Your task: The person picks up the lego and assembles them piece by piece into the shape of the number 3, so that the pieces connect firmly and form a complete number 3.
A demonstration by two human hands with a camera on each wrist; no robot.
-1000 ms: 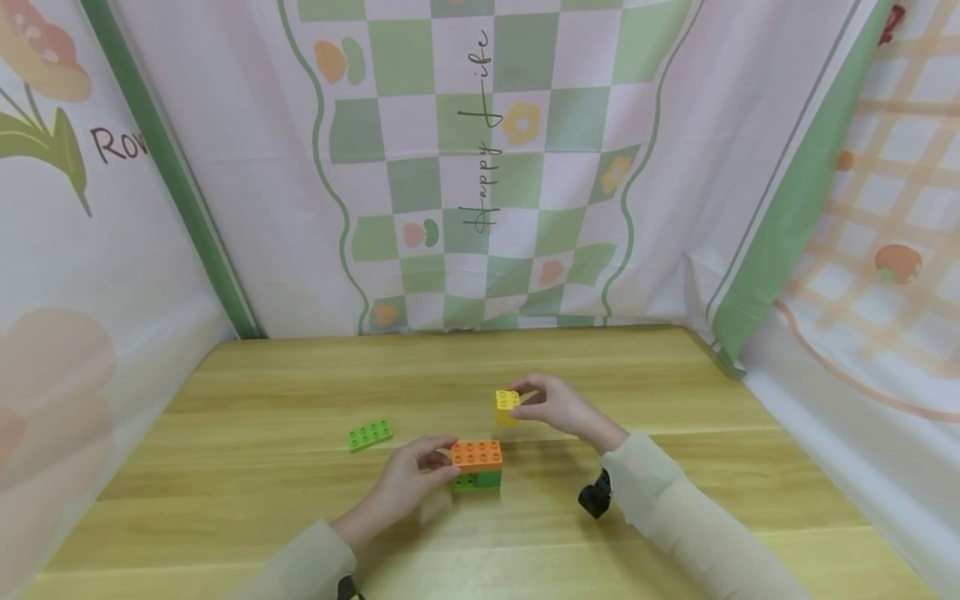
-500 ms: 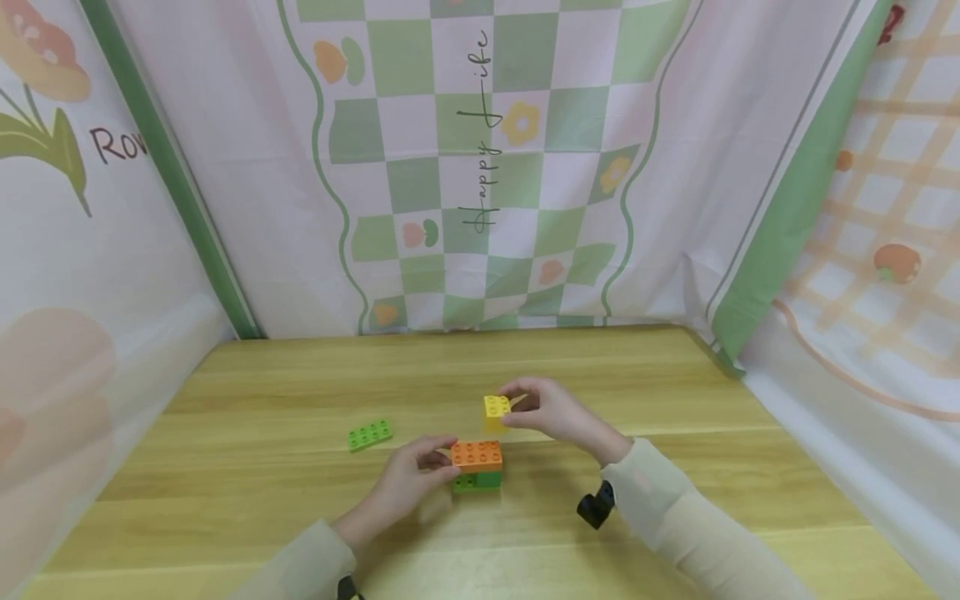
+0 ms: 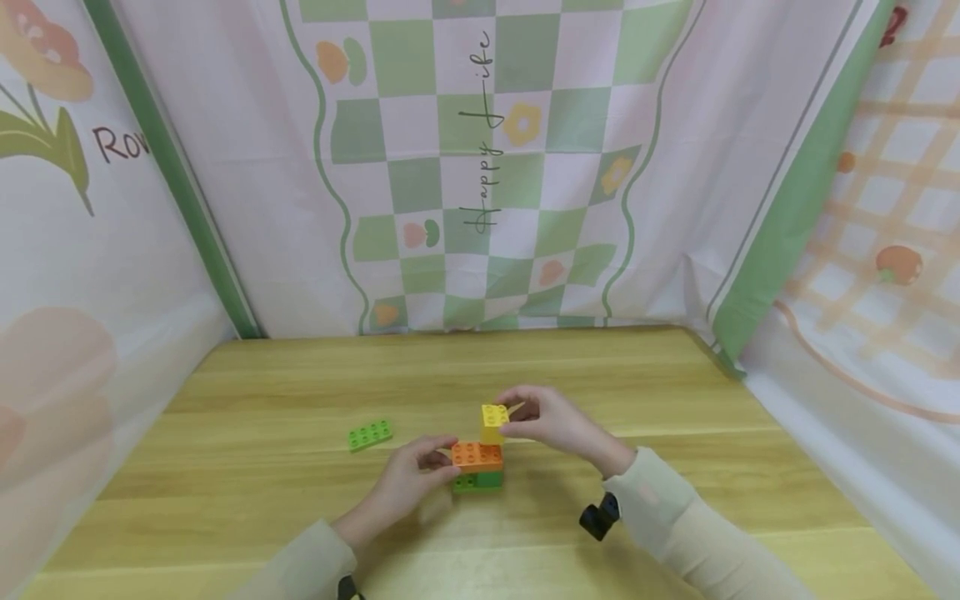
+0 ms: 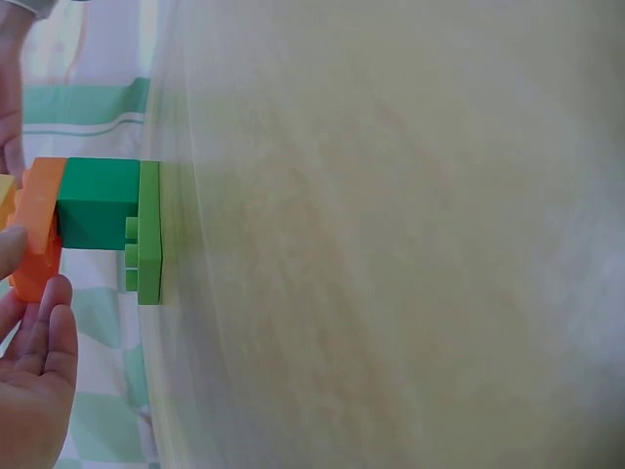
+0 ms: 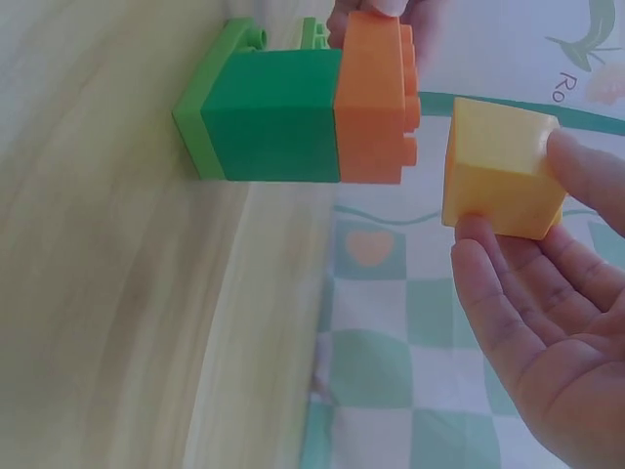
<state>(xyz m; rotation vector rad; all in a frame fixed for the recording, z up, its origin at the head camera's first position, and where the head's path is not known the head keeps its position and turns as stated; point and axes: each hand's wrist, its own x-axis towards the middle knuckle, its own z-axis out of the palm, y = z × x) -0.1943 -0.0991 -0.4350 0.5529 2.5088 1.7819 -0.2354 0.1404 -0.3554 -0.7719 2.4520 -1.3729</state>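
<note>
A stack of toy building bricks stands on the table: a light green plate (image 4: 148, 234) at the bottom, a dark green block (image 5: 273, 117) at its right end, and an orange brick (image 3: 467, 455) across the top. My left hand (image 3: 405, 479) pinches the left end of the orange brick between thumb and fingers. Over its right end, my right hand (image 3: 553, 423) holds a yellow brick (image 3: 492, 423) by thumb and fingertips. The right wrist view shows a small gap between the yellow brick and the orange studs, with the yellow brick slightly tilted.
Another light green plate (image 3: 370, 435) lies studs up on the wooden table (image 3: 285, 400), left of and behind the stack. Patterned curtains (image 3: 487, 167) hang along the back and both sides. A black wrist camera (image 3: 600, 517) sits under the right sleeve.
The right hand has carried the yellow brick left and toward the person, from behind the stack to over the orange brick's right end. The left hand has stayed in place on the orange brick.
</note>
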